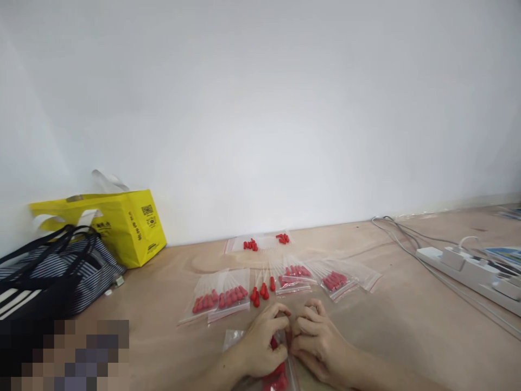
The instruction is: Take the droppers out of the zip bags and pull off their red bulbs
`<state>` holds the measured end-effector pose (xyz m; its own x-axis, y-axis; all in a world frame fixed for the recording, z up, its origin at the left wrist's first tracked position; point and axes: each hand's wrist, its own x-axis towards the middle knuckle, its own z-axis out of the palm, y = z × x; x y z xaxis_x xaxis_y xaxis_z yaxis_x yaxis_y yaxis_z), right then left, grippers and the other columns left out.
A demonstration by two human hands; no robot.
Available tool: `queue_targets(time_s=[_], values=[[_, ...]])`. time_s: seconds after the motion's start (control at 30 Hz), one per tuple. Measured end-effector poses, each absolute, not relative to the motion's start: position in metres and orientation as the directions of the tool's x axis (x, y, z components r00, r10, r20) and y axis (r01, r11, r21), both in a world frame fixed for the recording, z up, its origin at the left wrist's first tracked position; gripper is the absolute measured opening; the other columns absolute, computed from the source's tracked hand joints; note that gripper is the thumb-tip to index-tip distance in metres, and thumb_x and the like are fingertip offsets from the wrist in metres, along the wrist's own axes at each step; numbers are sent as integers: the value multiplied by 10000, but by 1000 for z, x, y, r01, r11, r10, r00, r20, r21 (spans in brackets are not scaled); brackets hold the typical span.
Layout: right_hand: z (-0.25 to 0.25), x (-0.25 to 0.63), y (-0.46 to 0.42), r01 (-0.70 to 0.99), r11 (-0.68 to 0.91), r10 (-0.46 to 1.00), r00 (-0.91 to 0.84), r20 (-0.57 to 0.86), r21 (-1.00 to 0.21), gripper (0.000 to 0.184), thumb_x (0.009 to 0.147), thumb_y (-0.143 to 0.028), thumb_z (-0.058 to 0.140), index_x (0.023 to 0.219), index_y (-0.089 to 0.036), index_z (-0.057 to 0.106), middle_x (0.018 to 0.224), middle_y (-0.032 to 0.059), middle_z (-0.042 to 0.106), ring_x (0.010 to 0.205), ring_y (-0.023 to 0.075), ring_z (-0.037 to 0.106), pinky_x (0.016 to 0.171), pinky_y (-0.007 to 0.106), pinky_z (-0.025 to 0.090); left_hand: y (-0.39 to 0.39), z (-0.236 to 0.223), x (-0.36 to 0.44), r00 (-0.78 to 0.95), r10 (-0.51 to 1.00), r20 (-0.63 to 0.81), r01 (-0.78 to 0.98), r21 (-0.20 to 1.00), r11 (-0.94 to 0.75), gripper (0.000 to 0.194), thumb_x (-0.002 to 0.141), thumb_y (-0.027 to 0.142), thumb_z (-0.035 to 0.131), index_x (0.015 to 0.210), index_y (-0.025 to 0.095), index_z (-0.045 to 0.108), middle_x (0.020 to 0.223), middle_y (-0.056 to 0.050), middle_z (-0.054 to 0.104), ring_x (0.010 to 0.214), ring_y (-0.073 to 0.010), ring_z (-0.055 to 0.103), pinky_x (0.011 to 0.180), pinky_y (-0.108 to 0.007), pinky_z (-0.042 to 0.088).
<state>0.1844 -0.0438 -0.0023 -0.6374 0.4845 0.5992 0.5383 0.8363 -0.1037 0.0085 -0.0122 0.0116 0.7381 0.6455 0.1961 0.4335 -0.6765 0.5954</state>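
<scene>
The left hand [268,339] and right hand [317,341] are curling close together at the edge of a clear plastic bag [292,373] of red, bulb-ended pieces [277,379] on the brown tabletop [163,309]; whether they're pinching it, I can't tell, while similar bags [240,277] are lying beyond

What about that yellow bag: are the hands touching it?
No, the left hand is over a clear bag with the right hand beside it, both away from the yellow bag.
</scene>
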Motion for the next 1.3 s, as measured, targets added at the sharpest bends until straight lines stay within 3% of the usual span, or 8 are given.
queue_targets(time_s=[0.4, 0.63, 0.93, 1.0, 1.07, 1.17, 1.3], values=[[-13, 185, -40, 607, 791, 461, -505, 730, -80, 127, 745, -132, 446, 716, -204, 548, 655, -24, 512, 712, 119, 454, 812, 351, 251, -15, 15, 6, 644, 692, 325, 451, 569, -687, 166, 610, 32, 475, 680, 179, 507, 863, -23, 540, 862, -158, 511, 789, -280, 407], [-17, 185, -38, 609, 793, 385, -449, 806, -40, 159, 765, -136, 427, 721, -201, 565, 628, -21, 488, 681, 122, 431, 811, 359, 252, -27, 21, 0, 696, 638, 330, 429, 520, -738, 298, 715, 63, 445, 937, 205, 584, 941, -42, 518, 898, -151, 496, 822, -276, 402], [-15, 183, -39, 613, 785, 294, -495, 818, 89, 190, 777, -110, 407, 688, -182, 558, 619, -23, 513, 675, 110, 438, 842, 366, 225, -20, 13, 6, 684, 627, 373, 426, 493, -759, 99, 702, 105, 549, 717, 175, 617, 850, -29, 556, 830, -148, 528, 760, -262, 420], [-15, 184, -39, 633, 774, 359, -469, 807, 24, 174, 767, -139, 430, 668, -189, 564, 617, -21, 514, 668, 115, 433, 814, 362, 235, -19, 9, 6, 662, 628, 408, 442, 464, -767, 109, 722, 119, 540, 701, 176, 630, 793, -25, 581, 768, -138, 541, 708, -246, 424], [-13, 185, -40, 677, 722, 524, -404, 750, -140, 147, 750, -199, 473, 642, -196, 573, 622, -16, 520, 674, 128, 436, 767, 353, 251, -18, 7, 6, 648, 621, 441, 449, 438, -779, 149, 748, 122, 511, 709, 178, 642, 754, -22, 602, 726, -131, 547, 675, -236, 422], [-7, 187, -41, 732, 535, 803, -286, 522, -422, 229, 751, -289, 490, 560, -190, 569, 608, -11, 536, 699, 153, 460, 719, 345, 258, -18, 5, 6, 653, 603, 459, 443, 414, -795, 181, 758, 112, 487, 716, 177, 650, 743, -23, 617, 718, -129, 553, 665, -230, 422], [4, 186, -42, 694, 368, 928, -313, 201, -619, 248, 733, -339, 499, 560, -197, 604, 645, -31, 602, 714, 157, 499, 814, 394, 222, -16, 4, 7, 650, 602, 464, 443, 411, -796, 201, 765, 113, 468, 718, 178, 652, 757, -25, 620, 722, -130, 556, 658, -228, 426]])
